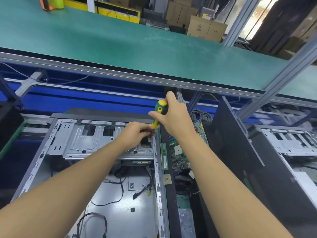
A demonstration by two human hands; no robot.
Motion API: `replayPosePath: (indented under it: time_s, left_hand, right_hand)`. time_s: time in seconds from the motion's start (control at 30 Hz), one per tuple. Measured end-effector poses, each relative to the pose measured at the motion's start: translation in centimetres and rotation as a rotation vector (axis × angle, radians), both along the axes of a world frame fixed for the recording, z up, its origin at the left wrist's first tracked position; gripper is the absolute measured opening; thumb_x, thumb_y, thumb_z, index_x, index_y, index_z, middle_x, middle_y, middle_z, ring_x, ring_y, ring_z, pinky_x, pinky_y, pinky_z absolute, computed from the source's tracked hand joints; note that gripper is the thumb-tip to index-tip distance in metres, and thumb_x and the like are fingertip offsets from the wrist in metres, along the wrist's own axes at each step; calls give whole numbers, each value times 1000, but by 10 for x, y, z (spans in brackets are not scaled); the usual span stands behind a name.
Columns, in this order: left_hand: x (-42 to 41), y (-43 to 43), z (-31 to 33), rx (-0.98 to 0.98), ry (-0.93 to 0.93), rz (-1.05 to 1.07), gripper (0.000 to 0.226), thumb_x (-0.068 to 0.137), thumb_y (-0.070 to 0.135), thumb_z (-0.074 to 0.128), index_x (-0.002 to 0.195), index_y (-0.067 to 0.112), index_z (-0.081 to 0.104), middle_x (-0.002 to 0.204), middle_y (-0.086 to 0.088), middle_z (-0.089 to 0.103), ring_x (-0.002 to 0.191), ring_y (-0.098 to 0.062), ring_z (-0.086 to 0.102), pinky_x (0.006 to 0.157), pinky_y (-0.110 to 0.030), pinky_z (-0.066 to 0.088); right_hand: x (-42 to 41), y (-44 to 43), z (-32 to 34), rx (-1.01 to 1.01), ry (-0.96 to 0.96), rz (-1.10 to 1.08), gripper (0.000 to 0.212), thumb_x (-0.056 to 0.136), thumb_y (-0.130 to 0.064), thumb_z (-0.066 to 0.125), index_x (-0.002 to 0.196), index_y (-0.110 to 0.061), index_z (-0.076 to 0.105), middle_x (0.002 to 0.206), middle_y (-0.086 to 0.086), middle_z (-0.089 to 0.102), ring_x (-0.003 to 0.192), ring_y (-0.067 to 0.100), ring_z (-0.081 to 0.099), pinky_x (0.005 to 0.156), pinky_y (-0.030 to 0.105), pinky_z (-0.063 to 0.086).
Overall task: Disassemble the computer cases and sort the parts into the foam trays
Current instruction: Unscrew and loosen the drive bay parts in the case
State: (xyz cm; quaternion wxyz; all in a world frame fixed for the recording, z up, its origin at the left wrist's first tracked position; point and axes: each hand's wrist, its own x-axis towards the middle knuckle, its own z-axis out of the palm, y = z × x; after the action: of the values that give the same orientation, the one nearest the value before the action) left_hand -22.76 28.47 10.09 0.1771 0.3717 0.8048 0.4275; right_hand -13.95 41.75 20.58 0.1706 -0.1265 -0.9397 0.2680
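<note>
Right hand (173,117) is wrapped tight round the chunky yellow-and-green plastic handle of the screwdriver (160,109), thumb on the near side, tool standing nearly upright. Left hand (135,133) is down at the foot of it, fingers curled and bunched together at the tip; the shaft is hidden under them, so I cannot tell whether I'm pinching the shaft or the screw itself. All this is happening at the far right corner of the silver stamped-steel drive cage (96,143), which sits across the far end of the open grey steel computer case (157,177) lying flat in front of me. My read: that cage is stiff, thin sheet metal, light enough but with sharp pressed edges, so I'd lift it by its flat folded flanges, not through the cut-outs. The screw will be tiny and slippery, one for fingertips. The loose black cables (122,188) trailing over the case floor are floppy and will snag; I'd take them by the plugs, never the wires. Just right of the case wall lies a green motherboard (180,152) with a slim green memory stick (164,156) beside it, both fragile, edges only. Whether they lie in foam I cannot tell. Further right a black flat panel (236,152) leans upright, then a second opened silver case (288,143). A green-matted shelf (120,40) runs overhead.
</note>
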Motion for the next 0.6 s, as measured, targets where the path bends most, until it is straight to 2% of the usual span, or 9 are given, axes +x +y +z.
replayPosePath:
  time_s: [0.07,0.13,0.23,0.33,0.43,0.53,0.6]
  left_hand:
    - [0,0,1,-32,29,-7,20,96,14,61,104,26,75,88,21,70,84,13,62,73,-2,42]
    - [-1,-1,1,-57,33,-15,22,97,14,59,106,26,74,94,18,71,89,8,63,82,-13,48]
    - [1,-3,2,38,-41,1,31,95,5,57,115,23,71,103,12,73,99,-1,65,93,-23,50]
    - [0,-4,14,217,-234,-8,44,91,-6,56,123,24,63,112,9,70,103,-1,65,93,-20,51]
    - [-6,-1,28,242,-298,-135,35,92,1,64,124,16,65,116,6,71,107,-2,65,90,-14,49]
    - [-8,1,33,216,-279,-169,31,93,4,63,124,12,65,116,5,71,107,0,65,91,-12,48]
    - [-6,4,32,181,-200,-165,27,93,6,65,118,13,68,109,4,73,99,0,66,87,-13,48]
  right_hand:
    - [-1,-1,3,23,-37,-7,51,86,-41,77,94,-18,32,73,0,51,70,24,45,49,29,34]
    - [-1,-1,5,15,-82,25,47,89,-38,75,97,-19,33,76,-1,52,76,24,46,52,28,35]
    - [-1,4,11,24,-176,70,35,94,-32,69,103,-19,37,82,3,58,71,23,53,52,27,37]
    - [0,9,14,45,-245,73,29,97,-31,64,107,-17,40,86,7,59,68,27,56,51,31,39]
    - [-1,10,19,45,-308,140,22,98,-26,62,109,-21,44,95,6,63,77,27,61,59,35,49]
    - [-6,16,30,-33,-383,217,20,97,-17,64,110,-23,50,108,1,66,96,25,64,77,39,54]
    - [-10,17,36,-34,-420,255,20,95,-15,65,110,-21,54,106,2,63,93,26,61,77,38,51]
